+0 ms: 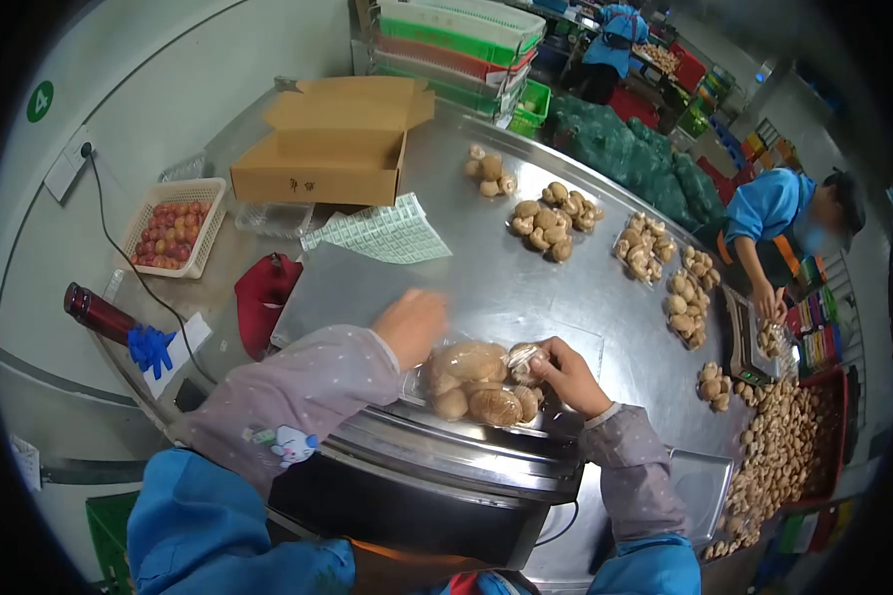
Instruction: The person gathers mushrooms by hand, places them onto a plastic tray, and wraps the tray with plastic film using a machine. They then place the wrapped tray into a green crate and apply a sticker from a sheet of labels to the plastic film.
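Mushrooms under shiny clear film form a package on the steel surface right in front of me. My right hand is closed at the package's right side, thumb and fingers around a mushroom with a pale, streaked face. Above the package's upper left side is my left hand, its fingers smeared by motion. The left wrist overlaps the package's left edge in this view. Below the package runs the metal front of a dark machine.
Piles of loose mushrooms stand across the steel table, with a big heap at right. A cardboard box, printed sheet, red cap, fruit basket and flask lie left. A co-worker works beside a scale.
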